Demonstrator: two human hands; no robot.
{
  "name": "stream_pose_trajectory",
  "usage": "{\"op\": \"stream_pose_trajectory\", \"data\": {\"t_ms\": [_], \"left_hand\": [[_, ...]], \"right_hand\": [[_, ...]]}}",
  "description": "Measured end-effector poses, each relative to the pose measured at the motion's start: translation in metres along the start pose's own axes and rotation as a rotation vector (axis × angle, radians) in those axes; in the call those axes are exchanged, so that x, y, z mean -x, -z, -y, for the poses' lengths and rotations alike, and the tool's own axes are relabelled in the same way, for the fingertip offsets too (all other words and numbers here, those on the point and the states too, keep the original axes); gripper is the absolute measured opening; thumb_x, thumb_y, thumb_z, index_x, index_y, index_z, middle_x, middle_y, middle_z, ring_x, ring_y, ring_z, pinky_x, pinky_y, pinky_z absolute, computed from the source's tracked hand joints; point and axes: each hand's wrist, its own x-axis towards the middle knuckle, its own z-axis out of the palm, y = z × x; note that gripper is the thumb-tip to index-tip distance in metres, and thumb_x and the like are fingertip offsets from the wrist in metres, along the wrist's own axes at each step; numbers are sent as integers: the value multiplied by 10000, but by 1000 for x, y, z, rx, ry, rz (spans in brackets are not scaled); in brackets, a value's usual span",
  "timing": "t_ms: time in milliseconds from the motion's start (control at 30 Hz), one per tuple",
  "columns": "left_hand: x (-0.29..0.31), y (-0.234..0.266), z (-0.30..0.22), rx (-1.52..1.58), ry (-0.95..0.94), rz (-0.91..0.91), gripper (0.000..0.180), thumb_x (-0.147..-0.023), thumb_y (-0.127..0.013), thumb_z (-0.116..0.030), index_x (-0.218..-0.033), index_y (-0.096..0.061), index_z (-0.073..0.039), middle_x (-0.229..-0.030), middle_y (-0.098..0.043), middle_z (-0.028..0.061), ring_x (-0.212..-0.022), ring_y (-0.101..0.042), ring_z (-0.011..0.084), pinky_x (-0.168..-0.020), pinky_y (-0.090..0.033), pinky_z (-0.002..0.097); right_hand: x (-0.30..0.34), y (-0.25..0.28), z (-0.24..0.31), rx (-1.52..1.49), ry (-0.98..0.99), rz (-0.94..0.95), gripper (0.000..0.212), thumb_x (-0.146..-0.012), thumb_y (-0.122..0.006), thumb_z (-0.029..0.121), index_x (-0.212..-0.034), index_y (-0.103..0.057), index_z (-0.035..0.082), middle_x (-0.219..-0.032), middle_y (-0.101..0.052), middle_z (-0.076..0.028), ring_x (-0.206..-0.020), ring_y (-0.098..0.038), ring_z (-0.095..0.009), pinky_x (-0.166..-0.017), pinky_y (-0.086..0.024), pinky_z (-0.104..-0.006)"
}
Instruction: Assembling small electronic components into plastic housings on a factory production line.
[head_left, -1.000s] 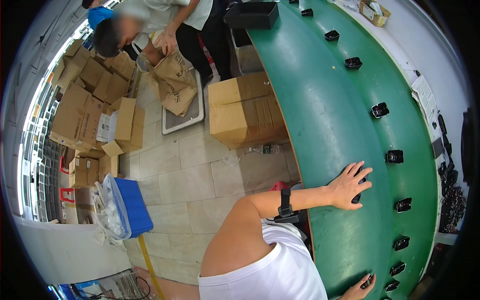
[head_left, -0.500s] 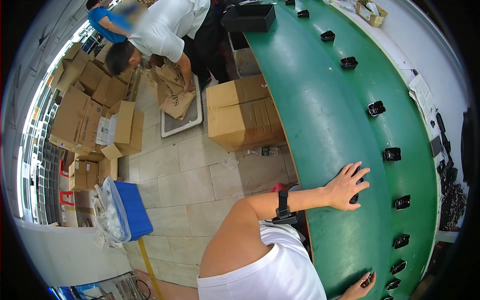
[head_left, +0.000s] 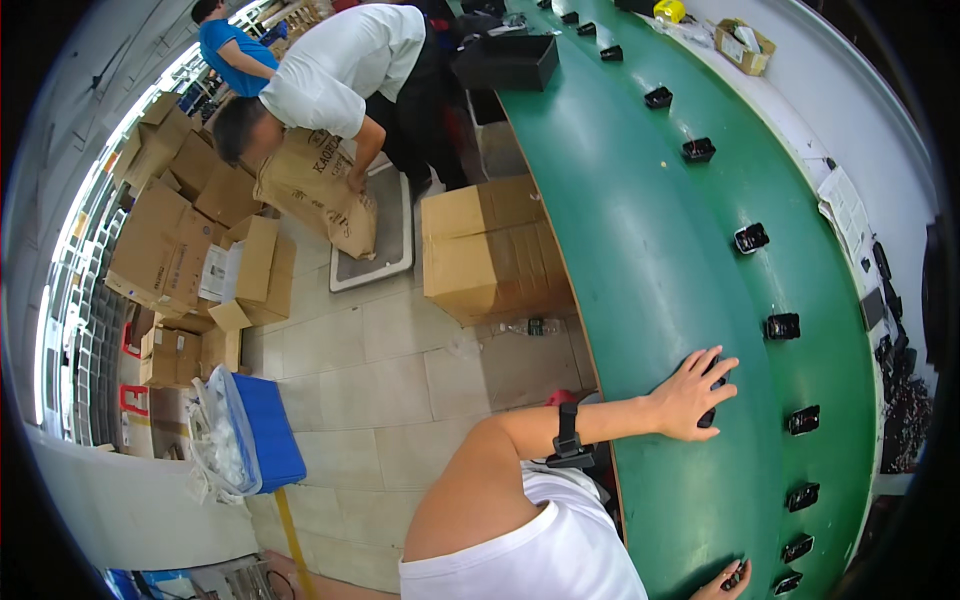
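My left hand (head_left: 690, 395), with a black band on its wrist, rests on the green work surface (head_left: 640, 250). Its spread fingers and thumb grip the sides of a dark, rounded part (head_left: 712, 390), mostly covered by the hand. Nearer the lower edge, my right hand (head_left: 722, 582) is curled around a small dark piece (head_left: 735, 576), whose kind I cannot make out. To the right of both hands runs a row of small black plastic parts; the closest to my left hand is one black part (head_left: 803, 420), and another black part (head_left: 802, 497) lies below it.
A large carton (head_left: 495, 250) stands on the floor beside the table, a plastic bottle (head_left: 530, 327) near it. A black tray (head_left: 505, 62) sits at the far end. Across the aisle, a co-worker bends over a brown sack (head_left: 320, 190). A blue bin (head_left: 268, 430) stands left.
The whole view has shifted, so most things sit slightly lower. Both my hands keep their grips. The co-worker's sack has swung to the left and now shows more of its printed side.
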Motion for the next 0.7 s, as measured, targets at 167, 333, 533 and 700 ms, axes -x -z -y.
{"op": "stream_pose_trajectory", "data": {"t_ms": [167, 333, 533, 700], "left_hand": [[1, -4, -1, 13, -1, 5, 615, -686, -742, -361, -1183, -530, -67, -1452, -283, 223, -1349, -225, 478, -1077, -237, 602], [1, 0, -1, 10, 4, 19, 615, -690, -738, -358, -1192, -520, -78, -1459, -277, 216, -1352, -223, 476, -1078, -235, 600], [3, 1, 2, -9, 9, 13, 609, -697, -734, -352, -1202, -514, -96, -1464, -273, 207, -1358, -220, 469, -1080, -234, 596], [-1, 7, -4, -11, -7, 69, 601, -711, -727, -357, -1210, -518, -95, -1458, -290, 205, -1353, -238, 464, -1087, -238, 583]], "right_hand": [[0, 4, 0, -11, -108, 54, 313, -877, -699, 161, -1110, -619, -31, -1005, -659, -171, -903, -631, -232, -810, -522, -341], [1, 5, 7, -15, -149, 75, 326, -885, -690, 165, -1131, -606, -31, -1022, -654, -174, -923, -625, -232, -827, -514, -335], [2, 4, 10, -1, -155, 88, 324, -897, -673, 183, -1133, -609, -29, -1020, -656, -170, -910, -624, -232, -821, -511, -332], [3, 6, 8, -8, -169, 61, 352, -892, -679, 202, -1146, -615, -32, -1030, -659, -168, -897, -630, -233, -806, -512, -340]]}}
